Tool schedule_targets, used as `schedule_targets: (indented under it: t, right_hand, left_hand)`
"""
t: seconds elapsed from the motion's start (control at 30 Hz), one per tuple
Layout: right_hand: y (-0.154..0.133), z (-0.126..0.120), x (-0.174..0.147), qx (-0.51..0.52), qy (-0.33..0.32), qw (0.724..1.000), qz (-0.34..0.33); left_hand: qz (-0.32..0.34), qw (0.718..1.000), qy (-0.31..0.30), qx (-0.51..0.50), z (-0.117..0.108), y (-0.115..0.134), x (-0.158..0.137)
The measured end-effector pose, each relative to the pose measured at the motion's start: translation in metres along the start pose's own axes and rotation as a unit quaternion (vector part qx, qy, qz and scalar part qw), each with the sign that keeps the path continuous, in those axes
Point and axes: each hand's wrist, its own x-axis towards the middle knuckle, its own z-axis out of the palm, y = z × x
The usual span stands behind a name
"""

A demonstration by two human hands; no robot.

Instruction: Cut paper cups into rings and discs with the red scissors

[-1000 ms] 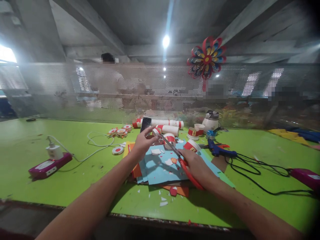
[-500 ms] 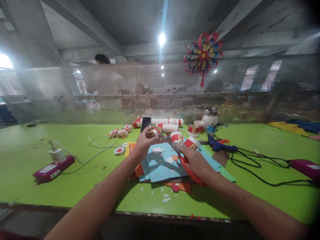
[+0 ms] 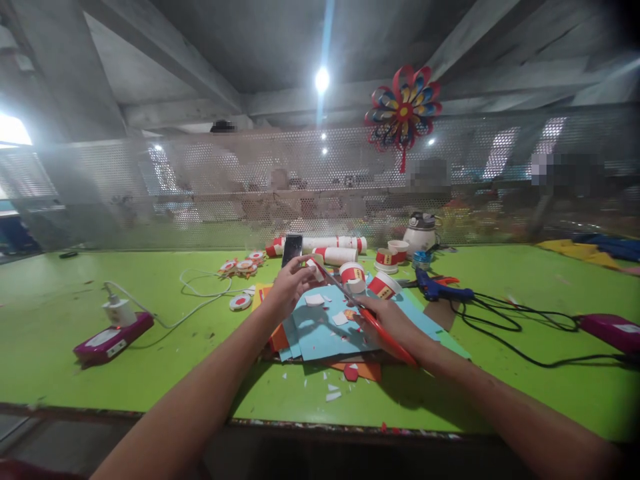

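My left hand (image 3: 291, 285) pinches a small red and white piece of paper cup (image 3: 314, 269) above a stack of coloured paper. Red-handled scissors (image 3: 383, 327) are in my right hand (image 3: 389, 319), their blades pointing up and left to the piece. The blades look nearly closed, and whether they touch the piece is hard to make out. Below the hands lie light blue sheets (image 3: 325, 337) with white cut scraps (image 3: 315, 301) on them. Just beyond the scissors are a red and white paper cup (image 3: 353, 275) and a tilted one (image 3: 384, 287).
A phone (image 3: 292, 249) stands behind my left hand, near stacked paper cups (image 3: 336, 256). Flower-like paper pieces (image 3: 245, 267) lie to the left. A blue glue gun (image 3: 440, 287) with black cords is at right; a purple power strip (image 3: 115, 339) is at left. A mesh partition (image 3: 320, 200) borders the table.
The scissors' blades have come closer together, and their handles have closed in my right hand. My left hand still holds the cup piece, now turned slightly. The view has shifted a little.
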Motion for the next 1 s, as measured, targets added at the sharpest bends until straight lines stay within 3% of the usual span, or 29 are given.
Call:
schedule_targets:
  t: [0.37,1.0]
  right_hand:
    - [0.007,-0.003,0.004,0.055,-0.024,0.998,-0.007]
    - [-0.005,-0.001,0.001,0.012,-0.009,1.000,-0.020]
  left_hand:
    - [-0.017,1.000,-0.011,-0.003,0.000,0.001,0.000]
    - [-0.005,1.000,-0.008,-0.010,-0.001,-0.003,-0.001]
